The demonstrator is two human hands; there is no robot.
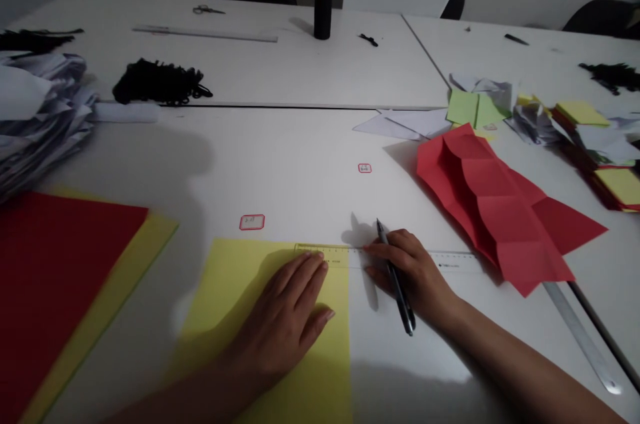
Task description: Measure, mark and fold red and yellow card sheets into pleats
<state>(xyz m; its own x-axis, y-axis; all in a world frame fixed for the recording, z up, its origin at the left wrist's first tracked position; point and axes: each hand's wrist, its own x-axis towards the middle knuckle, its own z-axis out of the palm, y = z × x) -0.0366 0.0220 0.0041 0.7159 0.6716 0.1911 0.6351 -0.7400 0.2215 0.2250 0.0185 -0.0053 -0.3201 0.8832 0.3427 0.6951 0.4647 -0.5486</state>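
A yellow sheet (pixel 310 371) lies flat on the white table in front of me. Along its top edge rests a clear ruler (pixel 335 259), which reaches right past the sheet. My left hand (pixel 285 317) lies spread on the sheet, its fingertips on the ruler's left part. Beyond the sheet's right edge, my right hand (pixel 413 274) holds a black pen (pixel 397 284) between its fingers, with the tip pointing up and away from the table's near side. The right fingertips are near the ruler's middle.
Folded red paper (pixel 515 204) stands at the right, over the clear ruler's far end and beside a metal ruler (pixel 583 337). Red and yellow sheets (pixel 60 277) lie left, below crumpled white paper (pixel 45 111). Farther back are black cord (pixel 160 82) and a black bottle (pixel 323 12).
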